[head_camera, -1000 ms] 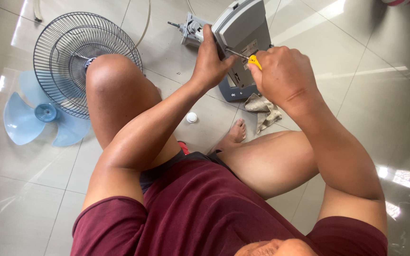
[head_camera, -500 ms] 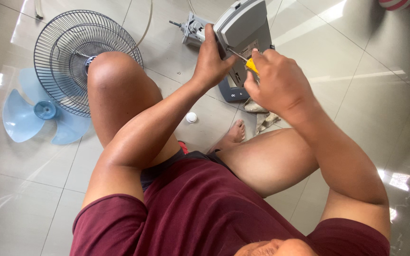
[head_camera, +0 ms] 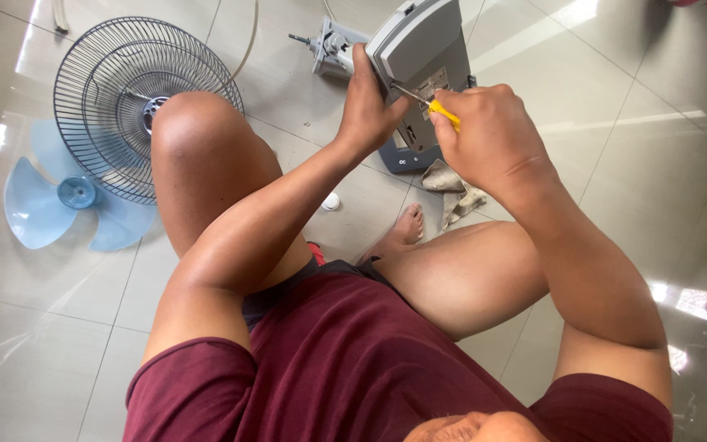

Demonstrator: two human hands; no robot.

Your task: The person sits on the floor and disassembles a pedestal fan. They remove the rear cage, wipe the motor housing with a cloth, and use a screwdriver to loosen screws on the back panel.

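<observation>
Meanwhile, the right hand (head_camera: pixel 488 135) has rolled back into a full grip on the yellow-handled screwdriver (head_camera: pixel 429 100), tip seated in the grey fan housing (head_camera: pixel 419 49) clasped by the left hand (head_camera: pixel 367 106), indicating continued screw turning.

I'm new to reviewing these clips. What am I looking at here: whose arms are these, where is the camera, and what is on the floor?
The camera sits on the person's head and looks down, so the arms and knees are their own. They sit on a tiled floor. The left hand steadies a grey fan housing with the motor at its far end. The right hand grips a yellow-handled screwdriver, its tip against the housing. On the floor lie a wire fan guard, a blue fan blade, a small white cap and a crumpled rag.
</observation>
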